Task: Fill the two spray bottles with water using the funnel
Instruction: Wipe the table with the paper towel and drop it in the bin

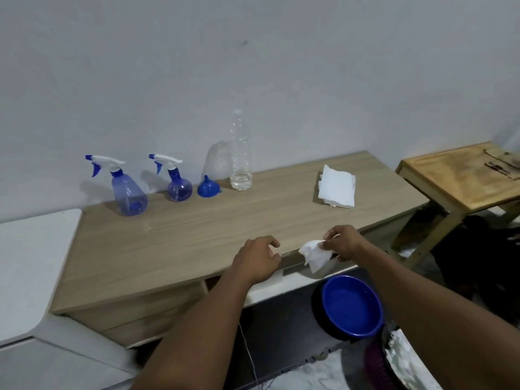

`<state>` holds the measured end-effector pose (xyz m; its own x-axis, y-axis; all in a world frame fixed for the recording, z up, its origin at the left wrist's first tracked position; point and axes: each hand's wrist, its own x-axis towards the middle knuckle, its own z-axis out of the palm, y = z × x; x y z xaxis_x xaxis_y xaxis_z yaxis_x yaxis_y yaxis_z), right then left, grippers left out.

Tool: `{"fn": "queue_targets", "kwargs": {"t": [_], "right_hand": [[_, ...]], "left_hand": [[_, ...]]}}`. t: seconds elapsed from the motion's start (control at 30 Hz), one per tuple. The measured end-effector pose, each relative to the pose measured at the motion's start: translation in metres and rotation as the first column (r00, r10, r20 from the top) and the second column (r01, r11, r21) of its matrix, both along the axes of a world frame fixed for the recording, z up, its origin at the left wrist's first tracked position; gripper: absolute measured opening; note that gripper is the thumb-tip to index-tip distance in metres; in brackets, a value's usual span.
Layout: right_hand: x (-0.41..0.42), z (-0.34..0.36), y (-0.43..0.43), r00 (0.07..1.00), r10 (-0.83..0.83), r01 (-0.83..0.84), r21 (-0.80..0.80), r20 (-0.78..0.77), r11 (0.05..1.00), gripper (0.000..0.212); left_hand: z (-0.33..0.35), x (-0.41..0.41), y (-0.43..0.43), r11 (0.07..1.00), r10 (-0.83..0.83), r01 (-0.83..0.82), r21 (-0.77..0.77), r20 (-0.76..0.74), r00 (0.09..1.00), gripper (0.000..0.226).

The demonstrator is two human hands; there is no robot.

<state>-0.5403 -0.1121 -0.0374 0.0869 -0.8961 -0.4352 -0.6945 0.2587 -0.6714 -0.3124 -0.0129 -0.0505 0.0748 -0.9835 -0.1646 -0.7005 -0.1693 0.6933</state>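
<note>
Two blue spray bottles with white trigger heads stand at the back of the wooden table [180, 243]: a taller one [128, 192] on the left and a round one [178, 184] beside it. A blue funnel [207, 187] sits mouth-down to their right. Next to it stands a clear plastic water bottle [240, 153] with a little water at the bottom. My right hand [344, 243] pinches a crumpled white tissue [315, 254] at the table's front edge. My left hand [257, 258] rests near the same edge, fingers curled, holding nothing.
A stack of white tissues [336, 187] lies at the table's right. A blue basin [350, 305] sits on the floor below the front edge. A wooden stool [455, 175] stands to the right, a white surface [31, 266] to the left.
</note>
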Motion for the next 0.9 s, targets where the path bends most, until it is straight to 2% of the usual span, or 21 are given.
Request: {"fn": "queue_targets", "kwargs": {"t": [0.23,0.5,0.77,0.9], "right_hand": [[-0.029,-0.002,-0.021,0.999,-0.037,0.038,0.01,-0.033,0.999,0.005],[-0.031,0.008,-0.032,0.996,-0.073,0.076,0.047,-0.058,0.996,0.017],[-0.013,0.006,-0.031,0.982,-0.155,0.149,-0.059,-0.112,0.987,0.023],[-0.007,0.007,-0.026,0.976,-0.183,0.173,-0.089,-0.118,0.981,0.019]], "left_hand": [[0.007,-0.027,-0.037,0.999,-0.043,0.043,0.006,0.028,0.999,0.027],[0.011,-0.026,-0.082,0.983,-0.183,0.182,0.021,0.074,0.98,0.029],[0.016,-0.005,-0.108,0.956,-0.293,0.292,0.023,0.074,0.953,0.031],[0.016,0.0,-0.118,0.938,-0.347,0.346,0.029,0.077,0.935,0.03]]}}
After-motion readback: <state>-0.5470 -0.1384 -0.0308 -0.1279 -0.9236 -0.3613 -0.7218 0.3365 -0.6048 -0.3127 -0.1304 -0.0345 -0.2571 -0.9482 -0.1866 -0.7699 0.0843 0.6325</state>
